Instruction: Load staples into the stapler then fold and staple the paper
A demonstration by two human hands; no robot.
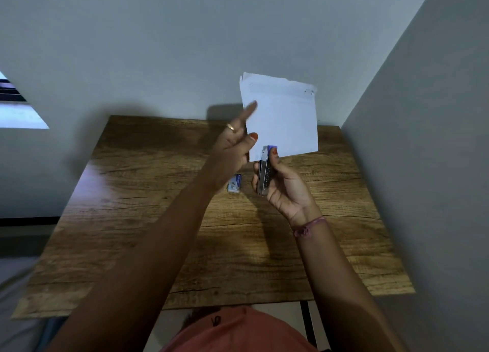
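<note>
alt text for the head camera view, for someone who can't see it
Left hand holds a folded white paper upright while the right hand grips a stapler at its bottom edge, above a wooden table with a staple box.

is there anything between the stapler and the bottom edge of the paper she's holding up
Nothing visible. The right hand holds the stapler upright with its tip at the paper's lower edge, which the left hand pinches just beside it. The staple box lies on the table below, out of the way.
</note>
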